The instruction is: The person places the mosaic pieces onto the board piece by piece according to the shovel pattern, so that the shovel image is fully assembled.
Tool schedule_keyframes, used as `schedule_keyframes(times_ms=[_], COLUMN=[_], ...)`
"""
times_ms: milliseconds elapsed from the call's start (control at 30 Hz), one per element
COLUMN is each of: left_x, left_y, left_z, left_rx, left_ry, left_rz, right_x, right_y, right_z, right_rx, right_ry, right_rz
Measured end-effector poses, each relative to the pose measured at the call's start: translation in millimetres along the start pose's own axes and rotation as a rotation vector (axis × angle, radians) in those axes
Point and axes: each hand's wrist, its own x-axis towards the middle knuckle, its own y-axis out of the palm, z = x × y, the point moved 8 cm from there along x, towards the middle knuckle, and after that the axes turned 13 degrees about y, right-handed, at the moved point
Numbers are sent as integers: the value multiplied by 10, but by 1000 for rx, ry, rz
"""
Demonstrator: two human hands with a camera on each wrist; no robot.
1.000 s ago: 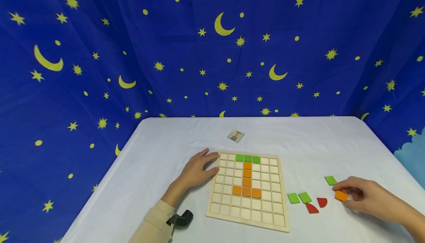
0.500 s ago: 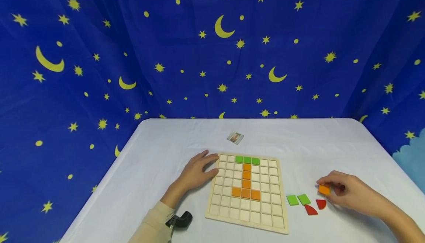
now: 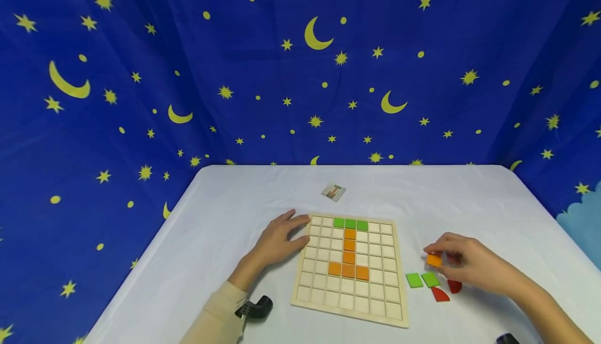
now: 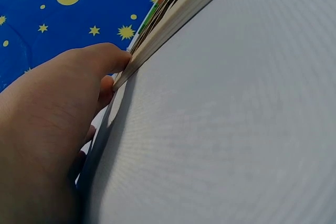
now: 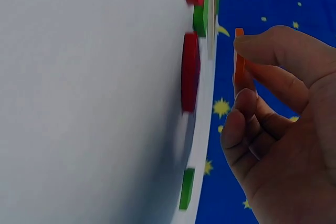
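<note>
Right wrist view: the right hand (image 5: pixel 296 142) pinches an orange tile (image 5: pixel 240 67), likely light, stiff, best edge-held; the relaxed left hand (image 3: pixel 278 240) touches the board (image 3: pixel 346 300).

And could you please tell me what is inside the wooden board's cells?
The wooden board holds three green tiles and six orange tiles; the surface beneath them is covered.

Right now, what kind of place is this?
Perhaps a little play corner: there's a white table, starry blue cloth hung behind it and at both sides, and a board with coloured tiles.
</note>
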Motion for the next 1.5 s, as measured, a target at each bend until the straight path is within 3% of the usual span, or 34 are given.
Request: schedule_keyframes(times_ms=[367, 900, 1500], left_x=[6, 1, 2], left_y=[-10, -16, -5], left_z=[-23, -28, -11], left_rx=[10, -6, 10], left_ry=[19, 7, -4], left_rz=[-7, -4, 9], right_x=[131, 229, 273], right_y=[177, 372, 654], right_z=[214, 567, 962], right_rx=[-1, 3, -6], right_ry=[-5, -146, -245], right_rz=[60, 100, 192])
